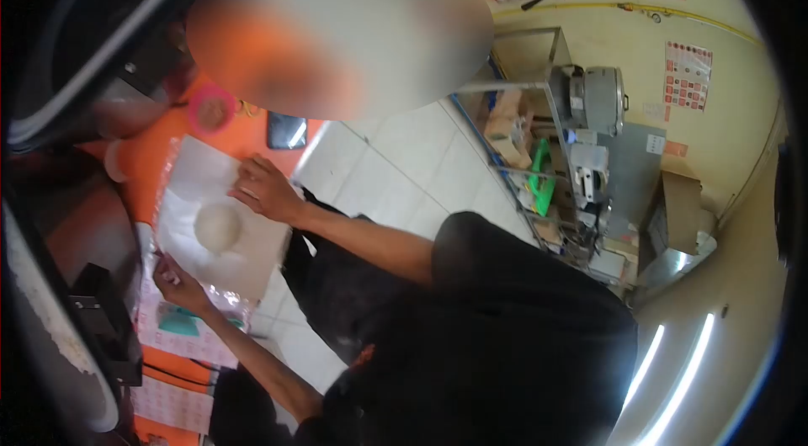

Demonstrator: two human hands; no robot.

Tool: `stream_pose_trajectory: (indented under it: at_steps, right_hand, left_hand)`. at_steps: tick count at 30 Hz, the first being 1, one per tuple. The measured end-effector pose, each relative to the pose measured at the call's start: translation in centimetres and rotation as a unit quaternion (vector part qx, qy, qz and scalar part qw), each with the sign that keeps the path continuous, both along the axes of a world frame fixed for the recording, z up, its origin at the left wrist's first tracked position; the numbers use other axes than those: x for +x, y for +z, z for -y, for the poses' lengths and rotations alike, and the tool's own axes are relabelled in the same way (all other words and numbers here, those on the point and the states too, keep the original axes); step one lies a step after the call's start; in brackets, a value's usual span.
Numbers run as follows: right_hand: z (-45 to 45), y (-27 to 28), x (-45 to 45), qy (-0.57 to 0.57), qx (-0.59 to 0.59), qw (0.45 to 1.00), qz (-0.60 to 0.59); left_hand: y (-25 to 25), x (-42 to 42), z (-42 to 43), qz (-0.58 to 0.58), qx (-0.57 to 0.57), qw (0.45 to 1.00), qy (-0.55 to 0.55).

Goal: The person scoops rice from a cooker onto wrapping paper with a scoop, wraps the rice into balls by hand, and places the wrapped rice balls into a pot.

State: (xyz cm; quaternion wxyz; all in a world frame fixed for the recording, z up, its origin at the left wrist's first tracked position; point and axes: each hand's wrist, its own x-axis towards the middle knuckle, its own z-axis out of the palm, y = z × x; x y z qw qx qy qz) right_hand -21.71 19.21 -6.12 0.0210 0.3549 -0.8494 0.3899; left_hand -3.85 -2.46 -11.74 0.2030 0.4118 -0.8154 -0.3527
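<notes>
A round pale piece (217, 229), like dough, lies on a whitish sheet (187, 185) with clear plastic along its edges. My right hand (268, 190) is over the upper right edge of the sheet, fingers bent and slightly apart, nothing visible in them. At the sheet's lower left edge is my left hand (179, 286), its fingertips pinched on the plastic edge. Both hands are clear of the round piece, one on each side.
Beyond the sheet on the orange table (151, 161) are a pink bowl (212, 108) and a dark phone (287, 130). A teal item (178, 321) lies under plastic near my left hand. Metal shelves (551, 101) with a large pot (602, 99) stand at the right.
</notes>
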Motion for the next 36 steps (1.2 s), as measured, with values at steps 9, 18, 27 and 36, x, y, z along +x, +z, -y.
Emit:
stream_pose_trajectory:
  at_steps: [9,18,27,36]
  right_hand:
    - [4.7,-2.7,-1.8,-0.055,0.0,0.978,0.2]
    - [3.4,-1.3,-1.4,-0.006,-0.067,0.958,0.278]
    - [7.8,-1.2,-3.2,0.12,0.047,0.95,0.286]
    - [6.1,2.5,-1.7,0.206,0.05,0.963,0.167]
  left_hand:
    - [0.7,0.1,0.6,0.043,0.047,0.998,-0.015]
    - [1.1,-1.1,-0.9,0.025,-0.036,0.999,0.027]
    - [4.2,-6.0,-0.5,-0.033,0.055,0.997,-0.045]
    - [3.5,-3.0,1.0,0.118,-0.009,0.95,-0.288]
